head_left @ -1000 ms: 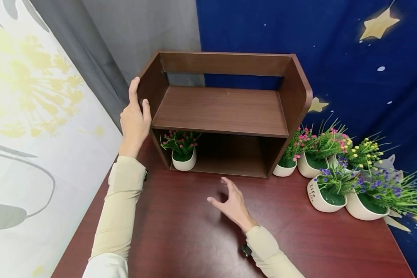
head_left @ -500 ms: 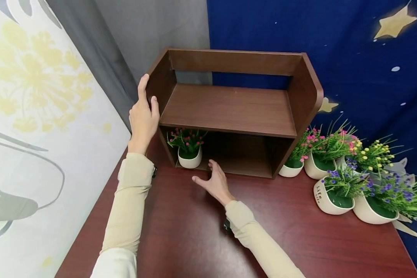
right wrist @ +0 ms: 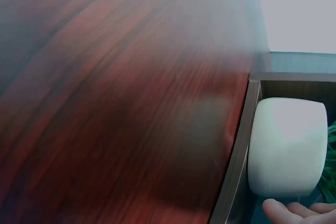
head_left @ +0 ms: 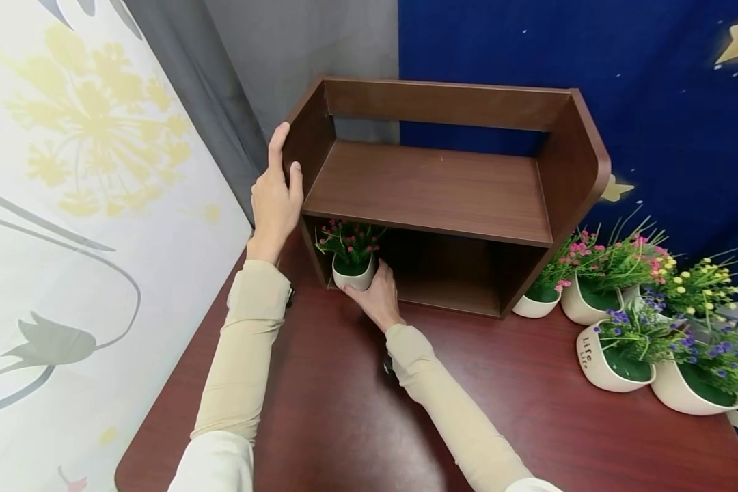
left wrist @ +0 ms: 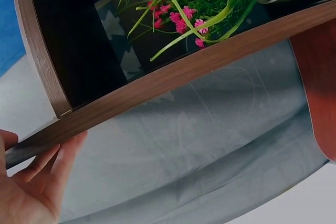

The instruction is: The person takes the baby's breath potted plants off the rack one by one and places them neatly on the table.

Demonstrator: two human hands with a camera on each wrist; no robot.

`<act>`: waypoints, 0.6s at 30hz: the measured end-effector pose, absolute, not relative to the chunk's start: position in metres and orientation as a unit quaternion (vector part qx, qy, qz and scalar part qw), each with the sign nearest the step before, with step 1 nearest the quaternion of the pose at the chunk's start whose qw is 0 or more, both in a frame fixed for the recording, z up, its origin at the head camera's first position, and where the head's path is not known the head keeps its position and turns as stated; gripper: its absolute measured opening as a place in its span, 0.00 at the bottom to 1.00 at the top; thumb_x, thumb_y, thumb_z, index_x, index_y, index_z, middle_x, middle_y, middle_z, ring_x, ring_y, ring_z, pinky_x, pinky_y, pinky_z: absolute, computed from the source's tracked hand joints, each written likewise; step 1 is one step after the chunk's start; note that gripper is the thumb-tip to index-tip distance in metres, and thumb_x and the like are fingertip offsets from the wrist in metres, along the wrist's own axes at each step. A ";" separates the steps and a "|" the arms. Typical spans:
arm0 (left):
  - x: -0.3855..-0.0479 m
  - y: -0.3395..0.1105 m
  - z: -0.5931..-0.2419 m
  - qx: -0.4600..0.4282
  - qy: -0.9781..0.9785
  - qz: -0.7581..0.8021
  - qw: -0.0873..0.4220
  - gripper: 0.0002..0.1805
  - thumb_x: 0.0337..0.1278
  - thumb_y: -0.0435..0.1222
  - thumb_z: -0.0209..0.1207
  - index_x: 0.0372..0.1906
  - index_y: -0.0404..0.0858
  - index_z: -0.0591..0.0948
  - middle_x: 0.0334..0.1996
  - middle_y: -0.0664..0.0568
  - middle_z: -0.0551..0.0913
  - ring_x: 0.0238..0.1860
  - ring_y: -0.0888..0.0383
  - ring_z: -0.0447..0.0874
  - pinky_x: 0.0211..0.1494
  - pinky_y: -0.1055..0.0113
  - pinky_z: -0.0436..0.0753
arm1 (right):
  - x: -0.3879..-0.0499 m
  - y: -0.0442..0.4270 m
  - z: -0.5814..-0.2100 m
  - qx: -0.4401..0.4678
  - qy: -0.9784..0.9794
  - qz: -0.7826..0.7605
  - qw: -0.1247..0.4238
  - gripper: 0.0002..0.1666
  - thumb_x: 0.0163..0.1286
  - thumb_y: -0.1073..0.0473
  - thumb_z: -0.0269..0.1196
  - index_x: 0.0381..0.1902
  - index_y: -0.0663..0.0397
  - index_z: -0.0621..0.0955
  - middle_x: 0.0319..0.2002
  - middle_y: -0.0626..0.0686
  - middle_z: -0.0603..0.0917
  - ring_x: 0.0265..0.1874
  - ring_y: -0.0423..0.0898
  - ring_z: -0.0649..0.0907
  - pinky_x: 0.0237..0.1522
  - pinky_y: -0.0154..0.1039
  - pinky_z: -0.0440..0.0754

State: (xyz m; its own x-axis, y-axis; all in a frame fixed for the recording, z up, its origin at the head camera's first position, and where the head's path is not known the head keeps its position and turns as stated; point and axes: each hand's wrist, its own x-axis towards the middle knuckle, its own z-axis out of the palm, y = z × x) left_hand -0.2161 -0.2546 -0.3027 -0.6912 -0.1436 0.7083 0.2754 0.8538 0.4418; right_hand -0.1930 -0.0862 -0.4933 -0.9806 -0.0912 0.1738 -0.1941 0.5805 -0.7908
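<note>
My left hand (head_left: 275,205) grips the left side panel of the brown wooden desktop shelf (head_left: 433,184). In the left wrist view, the panel's edge passes between the thumb and the fingers (left wrist: 65,158). A white pot (head_left: 353,280) with a pink-flowered artificial plant (head_left: 349,239) stands upright in the shelf's lower left compartment. My right hand (head_left: 378,294) is at this pot's right front, thumb low by its front and fingers along its right side. In the right wrist view, the fingertips (right wrist: 278,212) are beside the white pot (right wrist: 289,148), not wrapped round it; firm contact cannot be made out.
Several potted artificial plants stand right of the shelf, including a pink-flowered one (head_left: 596,287), a yellow-flowered one (head_left: 701,283) and a purple-flowered one in a "Life" pot (head_left: 611,365). The red-brown table (head_left: 492,396) extends in front. Curtains hang behind.
My right hand has moved left and forward from above the table to the potted plant in the lower compartment. The left hand stays on the shelf's side panel. The head view has shifted.
</note>
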 end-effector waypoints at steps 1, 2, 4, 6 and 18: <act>-0.216 -0.254 -0.303 -0.037 -0.880 -0.267 0.392 0.27 0.69 0.42 0.41 0.71 0.56 0.55 0.22 0.46 0.70 0.10 0.52 0.55 0.18 0.60 0.56 | -0.194 -0.089 -0.493 0.080 -0.887 0.450 0.056 0.54 0.46 0.42 0.71 0.64 0.65 0.62 0.55 0.62 0.71 0.51 0.56 0.74 0.50 0.49 0.72; -0.215 -0.254 -0.303 -0.037 -0.879 -0.268 0.392 0.27 0.69 0.41 0.41 0.71 0.55 0.55 0.25 0.46 0.71 0.11 0.52 0.55 0.18 0.60 0.55 | -0.194 -0.091 -0.493 0.080 -0.887 0.451 0.054 0.54 0.46 0.42 0.71 0.64 0.65 0.63 0.54 0.62 0.71 0.51 0.56 0.74 0.50 0.49 0.72; -0.214 -0.254 -0.302 -0.038 -0.879 -0.268 0.393 0.27 0.69 0.41 0.41 0.71 0.55 0.55 0.31 0.45 0.73 0.11 0.52 0.55 0.18 0.60 0.55 | -0.194 -0.096 -0.491 0.079 -0.885 0.455 0.050 0.53 0.46 0.43 0.70 0.63 0.65 0.63 0.52 0.61 0.71 0.50 0.56 0.74 0.50 0.48 0.71; -0.213 -0.253 -0.301 -0.040 -0.880 -0.268 0.391 0.27 0.69 0.41 0.41 0.71 0.55 0.55 0.37 0.45 0.74 0.11 0.52 0.55 0.18 0.60 0.55 | -0.194 -0.100 -0.489 0.074 -0.883 0.461 0.049 0.51 0.46 0.44 0.70 0.63 0.64 0.64 0.51 0.61 0.71 0.49 0.56 0.73 0.50 0.49 0.71; -0.206 -0.243 -0.292 -0.040 -0.885 -0.271 0.378 0.27 0.70 0.40 0.41 0.71 0.54 0.54 0.51 0.52 0.74 0.12 0.53 0.55 0.19 0.61 0.55 | -0.194 -0.119 -0.482 -0.005 -0.877 0.481 0.018 0.60 0.50 0.46 0.70 0.67 0.73 0.52 0.63 0.72 0.56 0.63 0.66 0.58 0.62 0.49 0.59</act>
State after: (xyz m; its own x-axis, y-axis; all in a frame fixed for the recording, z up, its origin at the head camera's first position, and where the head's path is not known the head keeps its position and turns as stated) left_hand -0.2064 -0.2428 -0.2922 -0.7115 -0.1337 0.6899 0.2754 0.8501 0.4488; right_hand -0.1935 -0.1188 -0.4821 -0.9993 0.0260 0.0262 -0.0081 0.5382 -0.8428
